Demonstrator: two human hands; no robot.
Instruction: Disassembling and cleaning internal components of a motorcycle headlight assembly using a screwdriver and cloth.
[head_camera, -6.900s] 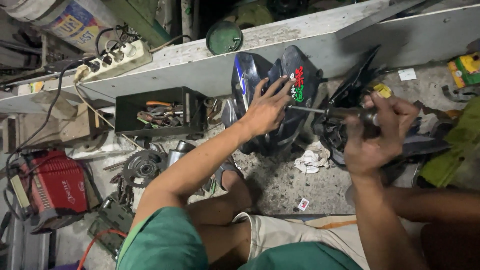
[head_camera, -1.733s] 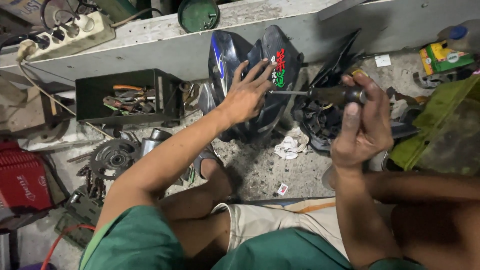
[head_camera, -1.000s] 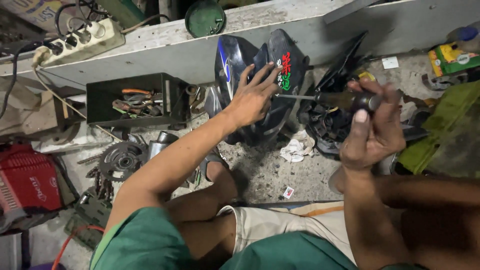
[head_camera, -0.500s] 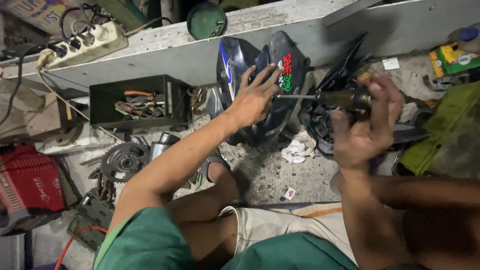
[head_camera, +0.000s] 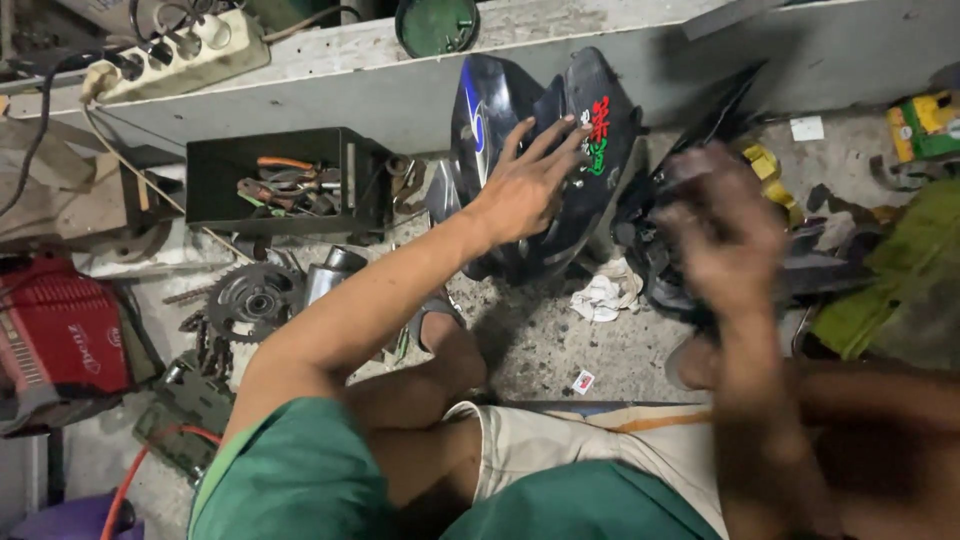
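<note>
Black fairing panel (head_camera: 545, 170) under flat-spread left hand (head_camera: 525, 185), blurred right hand (head_camera: 725, 235) grip unclear, toolbox (head_camera: 280, 180) nearby.

Upright black fairing panel (head_camera: 560, 170), seemingly glossy

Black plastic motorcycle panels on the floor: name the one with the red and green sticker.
The glossy black fairing panel under the left hand; the dark panels to its right show no sticker.

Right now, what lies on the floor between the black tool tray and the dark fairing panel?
Head view: a few loose metal parts fill the gap between tool tray and fairing panel; too dim to identify.
</note>
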